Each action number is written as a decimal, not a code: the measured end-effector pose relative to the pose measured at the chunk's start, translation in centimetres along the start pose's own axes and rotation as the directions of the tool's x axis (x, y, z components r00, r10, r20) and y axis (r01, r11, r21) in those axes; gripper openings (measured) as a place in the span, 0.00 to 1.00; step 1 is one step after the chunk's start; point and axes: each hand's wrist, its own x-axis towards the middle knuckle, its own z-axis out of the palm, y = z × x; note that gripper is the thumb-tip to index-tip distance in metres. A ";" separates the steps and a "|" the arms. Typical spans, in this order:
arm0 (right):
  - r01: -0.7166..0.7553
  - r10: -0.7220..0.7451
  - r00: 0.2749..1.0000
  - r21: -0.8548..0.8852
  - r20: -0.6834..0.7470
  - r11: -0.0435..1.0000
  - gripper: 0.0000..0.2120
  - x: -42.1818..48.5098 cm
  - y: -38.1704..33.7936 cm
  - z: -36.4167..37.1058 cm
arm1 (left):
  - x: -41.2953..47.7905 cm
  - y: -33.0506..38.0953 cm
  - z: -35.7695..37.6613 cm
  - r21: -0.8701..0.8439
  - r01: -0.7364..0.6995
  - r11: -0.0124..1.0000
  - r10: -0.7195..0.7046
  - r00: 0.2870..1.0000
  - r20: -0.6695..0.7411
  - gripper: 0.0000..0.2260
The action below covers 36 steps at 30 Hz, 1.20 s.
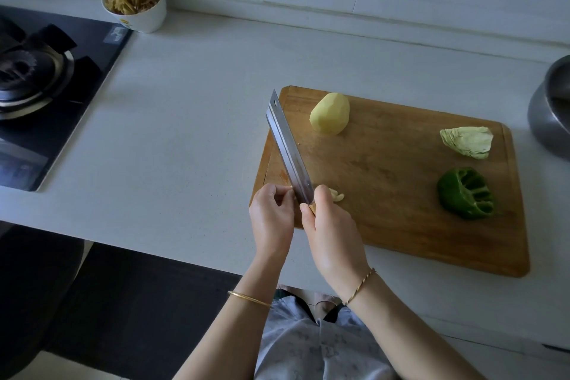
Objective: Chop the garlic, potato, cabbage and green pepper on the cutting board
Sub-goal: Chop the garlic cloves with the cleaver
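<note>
- Our right hand (327,225) is wrapped tight round the handle of the long steel cleaver (288,148). The blade stands on edge and points toward 11 o'clock along the board's left side.
- Our left hand (271,213) has its fingers curled, with the tips pinching a small pale garlic piece (291,187) right up against the blade's left face.
- Just on the other side of the blade, at 7 o'clock on the brown wooden cutting board (401,219), sit the pale peeled garlic cloves (336,195), touching our right thumb.
- The peeled yellow potato (330,113) is whole at 11 o'clock on the board, near the blade tip.
- The pale green cabbage wedge (467,142) is at 2 o'clock and the dark green pepper half (465,193) at 4 o'clock, cut side up, both well apart from the knife.
- Off the board, on the grey countertop (185,133): a white bowl of brownish shreds (134,3) at 11 o'clock, a black gas hob (46,86) at 9 o'clock and a grey metal pot (552,108) at 3 o'clock.
</note>
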 end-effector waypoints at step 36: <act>-0.049 0.058 0.998 0.472 -0.003 0.880 0.15 0.6 3.5 -4.3 | 0.4 -0.2 -0.5 0.065 -0.020 0.998 0.014 0.996 0.093 0.11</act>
